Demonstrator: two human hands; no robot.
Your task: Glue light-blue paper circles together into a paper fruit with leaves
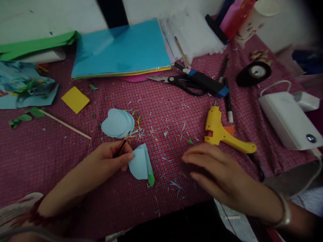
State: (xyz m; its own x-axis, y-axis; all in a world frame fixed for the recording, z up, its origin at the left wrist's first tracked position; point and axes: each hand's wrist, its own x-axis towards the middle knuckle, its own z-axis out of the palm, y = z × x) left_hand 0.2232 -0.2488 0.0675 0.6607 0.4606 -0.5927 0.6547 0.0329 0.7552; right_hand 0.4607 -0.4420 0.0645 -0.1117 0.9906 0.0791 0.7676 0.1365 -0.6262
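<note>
My left hand (111, 156) pinches a light blue paper piece (138, 164) with a straight right edge. A pencil (121, 146) sticks up from between the same fingers, tip pointing away. Just behind that hand lies a stack of light blue paper petals (114, 122). A small green paper leaf (151, 178) shows at the lower edge of the held paper. To the right, my right hand (214, 168) hovers palm down with loosely bent fingers and holds nothing visible. Beyond it lies a yellow hot glue gun (214, 126).
Paper scraps litter the checked cloth (166, 111). Scissors (181, 82) and a blue-black cutter (207, 82) lie near blue sheets (121, 50). A wooden stick (65, 124) and yellow paper square (75, 99) are left. Tape (253, 73) and a white box (290, 117) stand right.
</note>
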